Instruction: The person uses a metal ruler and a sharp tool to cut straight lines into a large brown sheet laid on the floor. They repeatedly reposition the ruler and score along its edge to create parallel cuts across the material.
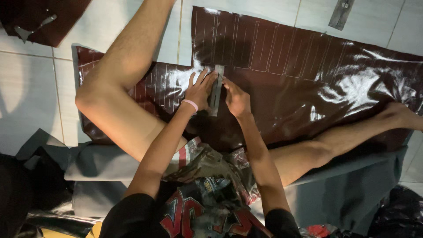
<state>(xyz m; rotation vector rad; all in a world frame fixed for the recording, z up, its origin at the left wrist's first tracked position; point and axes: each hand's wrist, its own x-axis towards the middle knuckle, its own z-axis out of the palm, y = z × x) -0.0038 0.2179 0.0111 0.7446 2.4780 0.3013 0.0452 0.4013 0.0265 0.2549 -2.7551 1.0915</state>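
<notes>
A glossy dark brown leather-like sheet (308,75) lies on the tiled floor, marked with many pale parallel lines. My left hand (200,90), with a pink band on its wrist, presses flat on a narrow grey ruler-like strip (216,90) that stands upright across the sheet. My right hand (235,97) is closed at the strip's right edge with fingertips against the sheet; whether it holds a marker is hidden. My bare legs stretch out on either side of the hands.
A second dark sheet piece (39,20) with a grey tool on it lies at the top left. A flat metal piece (341,13) rests on the tiles at the top right. Grey fabric (348,185) spreads under my legs.
</notes>
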